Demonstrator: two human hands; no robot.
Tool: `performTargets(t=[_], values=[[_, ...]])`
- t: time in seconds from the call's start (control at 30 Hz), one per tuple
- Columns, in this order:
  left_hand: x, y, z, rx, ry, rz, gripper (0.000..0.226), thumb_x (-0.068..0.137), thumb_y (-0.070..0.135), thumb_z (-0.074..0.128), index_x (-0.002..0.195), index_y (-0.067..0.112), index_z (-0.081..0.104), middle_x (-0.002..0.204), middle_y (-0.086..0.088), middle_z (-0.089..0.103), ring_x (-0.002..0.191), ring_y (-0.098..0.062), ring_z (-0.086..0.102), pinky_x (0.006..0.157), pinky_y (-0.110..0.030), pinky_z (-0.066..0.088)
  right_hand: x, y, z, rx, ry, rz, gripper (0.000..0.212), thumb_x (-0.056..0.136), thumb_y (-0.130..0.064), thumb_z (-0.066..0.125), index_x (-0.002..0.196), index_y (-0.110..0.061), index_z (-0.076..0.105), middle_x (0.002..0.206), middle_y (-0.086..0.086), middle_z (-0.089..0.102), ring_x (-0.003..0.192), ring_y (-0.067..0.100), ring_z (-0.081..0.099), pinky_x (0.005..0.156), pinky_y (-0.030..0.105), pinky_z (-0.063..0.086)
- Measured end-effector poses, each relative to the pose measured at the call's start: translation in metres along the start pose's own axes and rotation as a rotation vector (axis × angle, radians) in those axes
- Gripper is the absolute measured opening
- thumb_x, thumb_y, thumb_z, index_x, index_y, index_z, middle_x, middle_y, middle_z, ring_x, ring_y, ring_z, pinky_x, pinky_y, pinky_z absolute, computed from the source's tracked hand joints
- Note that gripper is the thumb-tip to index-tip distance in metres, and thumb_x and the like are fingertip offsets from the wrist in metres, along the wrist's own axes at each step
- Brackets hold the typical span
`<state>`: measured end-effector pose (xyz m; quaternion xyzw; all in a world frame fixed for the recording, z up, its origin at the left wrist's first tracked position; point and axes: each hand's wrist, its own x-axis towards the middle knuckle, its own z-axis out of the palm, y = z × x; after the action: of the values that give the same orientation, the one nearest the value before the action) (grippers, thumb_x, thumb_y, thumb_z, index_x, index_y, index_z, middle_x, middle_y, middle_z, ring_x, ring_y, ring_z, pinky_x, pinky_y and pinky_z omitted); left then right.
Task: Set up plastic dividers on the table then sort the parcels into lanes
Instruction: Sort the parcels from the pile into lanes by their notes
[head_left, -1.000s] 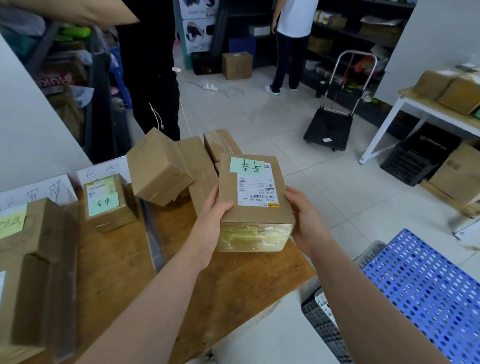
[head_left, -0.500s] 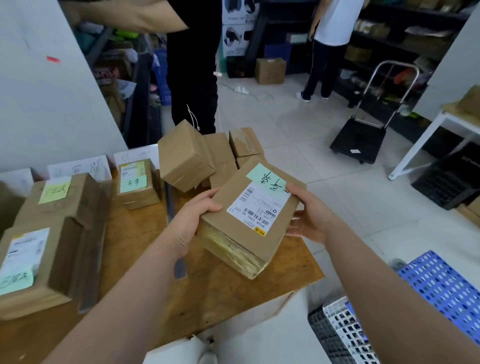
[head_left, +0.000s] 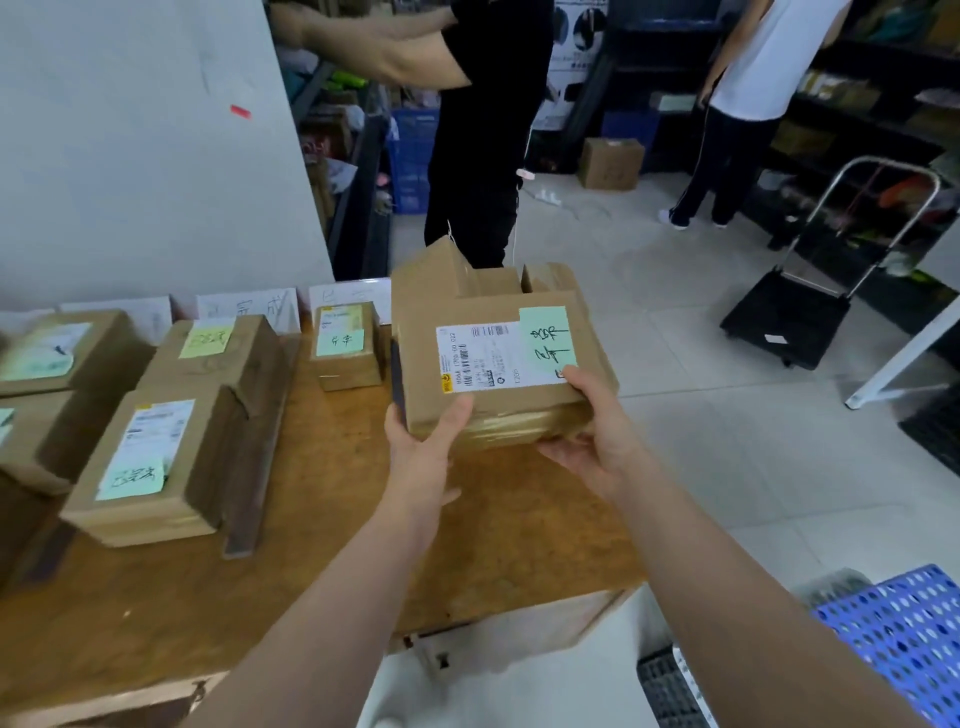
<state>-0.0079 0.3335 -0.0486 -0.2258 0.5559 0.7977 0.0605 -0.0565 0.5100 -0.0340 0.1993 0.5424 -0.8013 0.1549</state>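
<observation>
I hold a brown cardboard parcel (head_left: 498, 364) with a white shipping label and a green sticky note above the right end of the wooden table (head_left: 322, 545). My left hand (head_left: 423, 441) grips its near left corner, thumb on top. My right hand (head_left: 597, 431) holds the near right edge from below, thumb on the label. A dark plastic divider (head_left: 254, 467) lies on the table left of me, with labelled parcels (head_left: 150, 467) beside it. Another small parcel (head_left: 345, 345) stands further back. More boxes sit behind the held parcel, mostly hidden.
White handwritten paper signs (head_left: 249, 312) lean on the wall behind the lanes. A person in black (head_left: 483, 130) stands just beyond the table; another person in white (head_left: 753, 104) stands by shelves. A folding trolley (head_left: 789, 317) and blue perforated crate (head_left: 904, 639) are on my right.
The parcel has turned from tilted to nearly level, label sideways, and moved further from me over the table. My view has swung left, showing more of the lanes.
</observation>
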Motion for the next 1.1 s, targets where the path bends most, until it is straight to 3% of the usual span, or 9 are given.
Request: performTargets(t=[0.1,0.17,0.27,0.33,0.43,0.6,0.77,0.93,1.1], values=[[0.006,0.013,-0.019,-0.114,0.072,0.079,0.096,0.066,0.048,0.086,0.142,0.042,0.027,0.139,0.003,0.049,0.126,-0.031,0.052,0.099,-0.051,0.049,-0.005,0.008,0.008,-0.209,-0.102,0.092,0.079,0.059,-0.057,0.076,0.129,-0.028,0.055,0.123,0.005,0.062,0.105,0.030,0.062,0.106,0.051,0.039],[0.009,0.023,-0.036,-0.116,0.086,0.092,0.072,0.079,0.033,0.079,0.136,0.033,0.034,0.129,0.001,0.053,0.120,-0.030,0.055,0.097,-0.048,0.052,-0.006,0.008,0.016,-0.232,-0.162,0.050,0.062,0.073,-0.055,0.067,0.128,-0.028,0.059,0.115,0.000,0.069,0.102,0.026,0.064,0.107,0.050,0.036],[0.014,0.035,-0.064,-0.065,0.089,0.041,0.058,0.084,0.035,0.072,0.132,0.028,0.042,0.119,0.001,0.056,0.110,-0.029,0.061,0.092,-0.043,0.056,-0.002,0.004,0.030,-0.153,-0.168,-0.046,0.048,0.082,-0.051,0.062,0.124,-0.028,0.064,0.116,0.001,0.072,0.115,0.030,0.062,0.104,0.051,0.044],[0.017,0.040,-0.084,-0.036,0.083,-0.020,0.064,0.081,0.041,0.073,0.135,0.027,0.043,0.116,0.002,0.055,0.108,-0.028,0.062,0.087,-0.039,0.057,-0.001,0.004,0.042,-0.153,-0.137,-0.033,0.055,0.075,-0.051,0.067,0.124,-0.025,0.064,0.117,0.004,0.071,0.116,0.032,0.062,0.102,0.053,0.046],[0.025,0.049,-0.109,-0.025,0.104,-0.034,0.085,0.066,0.055,0.075,0.139,0.027,0.042,0.126,-0.001,0.057,0.109,-0.027,0.062,0.084,-0.037,0.057,-0.003,0.015,0.067,-0.173,-0.107,0.020,0.039,0.080,-0.043,0.067,0.113,-0.022,0.067,0.113,0.009,0.070,0.102,0.031,0.063,0.098,0.053,0.049],[0.038,0.060,-0.135,0.033,0.047,-0.018,0.075,0.089,0.061,0.057,0.150,0.023,0.033,0.141,0.003,0.053,0.123,-0.023,0.055,0.106,-0.045,0.047,-0.006,0.041,0.118,-0.110,-0.046,0.074,0.028,0.084,-0.041,0.067,0.107,-0.025,0.064,0.108,0.004,0.068,0.101,0.025,0.064,0.094,0.050,0.052],[0.040,0.060,-0.156,0.194,-0.118,-0.100,0.083,0.083,0.069,0.057,0.153,0.047,0.017,0.149,0.013,0.046,0.136,-0.021,0.044,0.104,-0.059,0.042,0.004,0.075,0.158,-0.082,0.034,0.087,0.078,0.067,-0.049,0.079,0.133,-0.023,0.046,0.120,0.004,0.065,0.103,0.026,0.067,0.081,0.050,0.058],[0.056,0.065,-0.190,0.077,-0.124,-0.163,0.054,0.091,0.037,0.064,0.138,0.038,0.038,0.131,0.003,0.062,0.119,-0.027,0.059,0.089,-0.062,0.051,0.005,0.094,0.180,-0.308,0.149,0.081,0.090,0.053,-0.074,0.069,0.127,-0.024,0.055,0.111,0.003,0.069,0.101,0.023,0.065,0.091,0.044,0.049],[0.069,0.066,-0.202,0.137,-0.096,-0.180,0.065,0.093,0.038,0.063,0.145,0.027,0.025,0.125,-0.001,0.062,0.110,-0.025,0.063,0.096,-0.056,0.051,0.003,0.103,0.189,-0.437,0.211,0.003,0.049,0.085,-0.052,0.060,0.117,-0.015,0.058,0.102,0.004,0.069,0.090,0.019,0.066,0.072,0.033,0.050]])
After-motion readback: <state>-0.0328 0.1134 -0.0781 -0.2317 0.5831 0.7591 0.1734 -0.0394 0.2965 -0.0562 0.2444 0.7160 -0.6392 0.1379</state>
